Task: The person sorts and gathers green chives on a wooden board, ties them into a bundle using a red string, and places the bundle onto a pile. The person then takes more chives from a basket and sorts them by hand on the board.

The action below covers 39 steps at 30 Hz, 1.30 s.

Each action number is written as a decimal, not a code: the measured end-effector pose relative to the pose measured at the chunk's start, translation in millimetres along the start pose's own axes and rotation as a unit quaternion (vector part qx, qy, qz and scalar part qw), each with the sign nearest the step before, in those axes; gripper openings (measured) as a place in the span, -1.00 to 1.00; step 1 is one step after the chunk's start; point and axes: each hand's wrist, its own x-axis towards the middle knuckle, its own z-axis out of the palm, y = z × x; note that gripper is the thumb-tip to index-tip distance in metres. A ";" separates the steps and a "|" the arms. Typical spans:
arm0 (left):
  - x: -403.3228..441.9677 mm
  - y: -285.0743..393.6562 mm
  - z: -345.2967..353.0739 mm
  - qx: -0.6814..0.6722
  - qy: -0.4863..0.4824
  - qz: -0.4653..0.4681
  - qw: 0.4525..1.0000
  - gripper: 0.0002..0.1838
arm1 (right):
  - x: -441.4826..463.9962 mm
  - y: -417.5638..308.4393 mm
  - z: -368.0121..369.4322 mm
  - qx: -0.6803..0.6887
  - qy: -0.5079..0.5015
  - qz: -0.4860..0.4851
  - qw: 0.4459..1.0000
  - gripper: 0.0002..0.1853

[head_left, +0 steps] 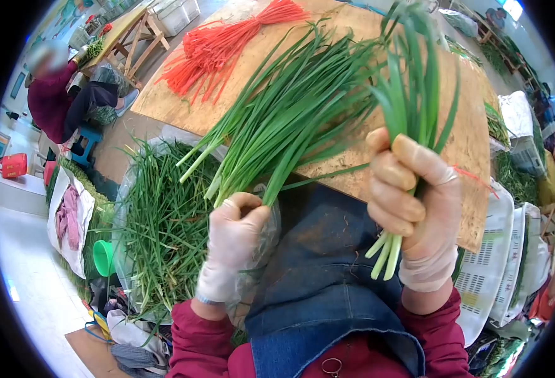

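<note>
My right hand (416, 183), in a pale glove, is raised over the table's right part and wrapped round a small bunch of green stalks (410, 94), their white ends pointing down. A thin red tie (476, 179) sticks out beside that hand. At the table's near edge, my gloved left hand (236, 230) pinches the pale end of a green stalk (284, 170). Just beyond it, a larger heap of stalks (303, 107) lies across the wooden table (334, 173), pale ends toward me.
A bundle of red ties (227, 47) lies at the table's far left. Left of my lap stands a plastic-lined container of loose greens (170, 220). A seated person (54, 94) is at the upper left. White crates (488, 271) stand at the right.
</note>
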 end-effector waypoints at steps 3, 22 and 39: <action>-1.1 20.0 -14.5 -0.168 -0.054 -0.105 0.979 -0.88 | 5.4 10.0 -7.7 -0.088 0.064 -0.004 0.994 -0.81; -30.5 24.9 7.6 -0.106 0.038 -0.023 0.993 -0.88 | 31.5 101.5 -48.3 -0.256 0.228 0.039 0.939 -0.88; -6.8 33.9 1.8 -0.147 -0.163 -0.152 0.964 -0.79 | 31.7 88.5 -43.8 -0.218 0.229 0.066 0.947 -0.93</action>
